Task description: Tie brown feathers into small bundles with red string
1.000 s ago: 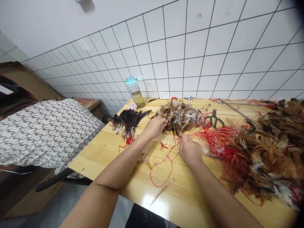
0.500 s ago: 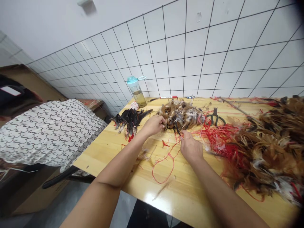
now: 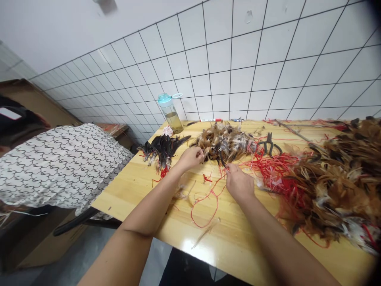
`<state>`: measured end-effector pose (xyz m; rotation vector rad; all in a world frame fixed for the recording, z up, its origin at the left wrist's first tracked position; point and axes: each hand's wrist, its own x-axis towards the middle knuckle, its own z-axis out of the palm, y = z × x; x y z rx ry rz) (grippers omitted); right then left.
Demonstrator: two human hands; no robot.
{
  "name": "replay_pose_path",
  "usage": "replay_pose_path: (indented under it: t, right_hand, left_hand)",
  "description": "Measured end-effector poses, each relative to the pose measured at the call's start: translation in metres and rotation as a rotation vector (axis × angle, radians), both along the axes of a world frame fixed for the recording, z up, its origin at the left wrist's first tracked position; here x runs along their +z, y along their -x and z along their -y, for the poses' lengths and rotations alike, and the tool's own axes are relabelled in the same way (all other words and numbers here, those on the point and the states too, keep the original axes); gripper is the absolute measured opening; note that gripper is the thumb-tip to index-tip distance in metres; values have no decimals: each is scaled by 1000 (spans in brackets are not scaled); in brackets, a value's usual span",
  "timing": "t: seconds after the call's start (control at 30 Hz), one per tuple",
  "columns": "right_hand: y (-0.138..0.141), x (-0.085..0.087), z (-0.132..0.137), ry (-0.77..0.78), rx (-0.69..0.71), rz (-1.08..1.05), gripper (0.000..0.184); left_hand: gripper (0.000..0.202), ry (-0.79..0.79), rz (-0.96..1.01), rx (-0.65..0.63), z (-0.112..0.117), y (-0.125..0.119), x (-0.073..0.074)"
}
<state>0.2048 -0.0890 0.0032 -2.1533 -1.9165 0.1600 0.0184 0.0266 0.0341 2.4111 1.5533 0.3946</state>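
Observation:
My left hand [image 3: 190,157] is closed on the near edge of a small brown feather bundle [image 3: 226,141] in the middle of the wooden table [image 3: 143,186]. My right hand [image 3: 238,183] pinches a red string [image 3: 208,198] just below that bundle; the string loops down across the tabletop toward me. A tangle of more red strings [image 3: 274,171] lies right of my right hand.
A big heap of brown feathers [image 3: 336,178] covers the right side. Black feathers [image 3: 162,147] lie left, black scissors [image 3: 269,145] behind the strings, a water bottle [image 3: 169,113] and a marker [image 3: 210,120] by the tiled wall. A person in a patterned shirt [image 3: 59,163] sits at left.
Both hands have stayed at the small feather bundle with only slight shifts. The view has moved a little.

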Motion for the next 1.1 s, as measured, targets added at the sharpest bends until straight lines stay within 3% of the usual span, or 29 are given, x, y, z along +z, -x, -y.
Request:
replay_pose_path:
  t: [0.17,0.37,0.5,0.7,0.87,1.1]
  right_hand:
    - [-1,-3,-1,-51,-19,1,34]
    - [-1,-5,0,-171,5,35,35]
    - [4,-5,2,-331,105,106,38]
    - [18,-2,6,-566,271,175,43]
    - [25,0,9,-586,268,97,47]
    - [28,2,15,-520,310,-155,47]
  left_hand:
    - [10,-131,49,-48,10,24,15]
    - [8,-175,90,-153,22,42,18]
    - [12,-222,36,-249,29,49,21]
    - [17,-329,19,-368,47,51,38]
    - [17,-379,-76,-387,57,47,45]
    - [18,-490,-201,-390,62,40,43]
